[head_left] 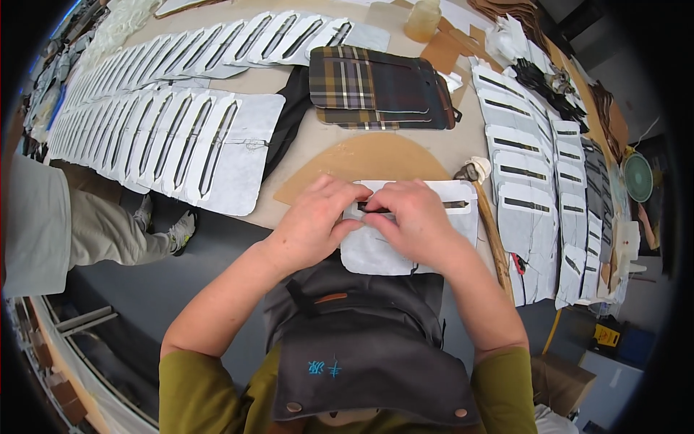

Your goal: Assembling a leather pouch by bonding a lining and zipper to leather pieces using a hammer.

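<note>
In front of me a white fabric panel (376,253) lies at the table's near edge, with a long dark slot framed by a white strip. My left hand (318,217) is closed at the slot's left end, thumb and fingers pinching its edge. Right beside it, my right hand (418,218) pinches the same slot edge, thumb below and fingers curled above. Both hands cover much of the slot; its right end (455,205) shows past my right hand. Under the panel's far side lies a tan rounded board (347,159).
Overlapping rows of similar white slotted panels (242,155) fill the left, with more panels (524,173) on the right. Plaid fabric pieces (372,83) lie beyond the board. A wooden-handled hammer (491,224) rests right of my work. A person's legs (108,217) stand at left.
</note>
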`<state>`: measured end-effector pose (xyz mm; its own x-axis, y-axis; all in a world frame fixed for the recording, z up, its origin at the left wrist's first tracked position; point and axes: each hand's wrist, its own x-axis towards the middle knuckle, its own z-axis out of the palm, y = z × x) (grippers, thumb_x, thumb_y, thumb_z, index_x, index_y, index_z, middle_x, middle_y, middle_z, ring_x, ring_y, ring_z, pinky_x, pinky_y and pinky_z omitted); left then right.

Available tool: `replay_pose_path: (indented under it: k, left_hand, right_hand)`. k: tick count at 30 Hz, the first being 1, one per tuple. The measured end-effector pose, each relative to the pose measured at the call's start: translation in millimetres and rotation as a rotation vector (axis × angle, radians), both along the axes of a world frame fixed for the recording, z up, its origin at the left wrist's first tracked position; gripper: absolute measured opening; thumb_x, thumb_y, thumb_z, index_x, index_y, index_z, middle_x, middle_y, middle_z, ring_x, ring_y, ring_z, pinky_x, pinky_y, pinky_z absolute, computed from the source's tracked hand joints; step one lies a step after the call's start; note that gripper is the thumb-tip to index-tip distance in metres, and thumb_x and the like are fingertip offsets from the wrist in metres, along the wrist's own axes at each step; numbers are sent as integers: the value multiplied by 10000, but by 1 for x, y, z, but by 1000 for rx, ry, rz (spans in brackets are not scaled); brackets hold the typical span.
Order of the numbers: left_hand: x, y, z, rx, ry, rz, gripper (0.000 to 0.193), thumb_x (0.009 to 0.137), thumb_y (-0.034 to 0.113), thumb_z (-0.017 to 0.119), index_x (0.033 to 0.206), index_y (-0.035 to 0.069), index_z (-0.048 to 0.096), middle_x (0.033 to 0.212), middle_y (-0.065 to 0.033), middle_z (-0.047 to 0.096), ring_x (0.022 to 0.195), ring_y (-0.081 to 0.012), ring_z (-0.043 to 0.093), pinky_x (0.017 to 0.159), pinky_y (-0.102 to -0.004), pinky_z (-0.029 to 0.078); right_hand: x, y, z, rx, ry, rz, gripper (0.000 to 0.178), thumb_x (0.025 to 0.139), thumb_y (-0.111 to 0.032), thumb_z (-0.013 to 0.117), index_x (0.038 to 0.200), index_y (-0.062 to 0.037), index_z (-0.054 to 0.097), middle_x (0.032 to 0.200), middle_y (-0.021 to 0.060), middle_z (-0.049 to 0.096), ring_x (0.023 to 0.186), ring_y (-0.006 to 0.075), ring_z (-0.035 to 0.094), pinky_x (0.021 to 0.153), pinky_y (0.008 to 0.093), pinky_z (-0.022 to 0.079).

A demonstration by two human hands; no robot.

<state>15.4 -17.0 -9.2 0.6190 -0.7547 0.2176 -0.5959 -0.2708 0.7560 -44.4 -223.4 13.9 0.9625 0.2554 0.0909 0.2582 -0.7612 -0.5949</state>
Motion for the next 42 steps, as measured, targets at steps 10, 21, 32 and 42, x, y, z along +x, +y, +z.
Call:
replay_pose_path:
  k: [10, 21, 32, 42]
  left_hand:
    - [6, 4, 5, -47, 220, 125, 475, 893, -4, 714, 1337, 37, 551, 1043, -65, 629, 993, -179, 600, 839, -313, 491]
    - [13, -10, 12, -354, 1433, 106, 490, 970, 10, 625, 1419, 18, 430, 1034, -55, 642, 619, -52, 434, 545, -219, 353]
    - [43, -15, 37, 44, -134, -188, 298, 795, -115, 580, 1001, 49, 721, 987, -138, 643, 975, -345, 618, 846, -431, 507]
    - [68, -56, 49, 766, -50, -587, 207, 769, -29, 622, 929, 65, 714, 965, -92, 667, 968, -316, 621, 934, -430, 445]
  right_hand:
    - [-17, -4, -31, 236, -307, -135, 143, 745, -106, 858, 825, -111, 740, 748, -7, 622, 733, 211, 565, 783, 357, 414]
    - [-16, -8, -36, 356, -198, -198, 168, 752, -106, 855, 808, -103, 697, 808, 19, 628, 798, 233, 571, 785, 359, 416]
    - [-15, -8, -33, 230, -189, -178, 182, 762, -137, 855, 797, -100, 680, 788, 21, 617, 808, 242, 575, 792, 375, 420]
    - [-16, -4, -35, 150, -261, -174, 166, 728, -113, 863, 798, -108, 713, 779, 16, 613, 792, 236, 571, 767, 372, 424]
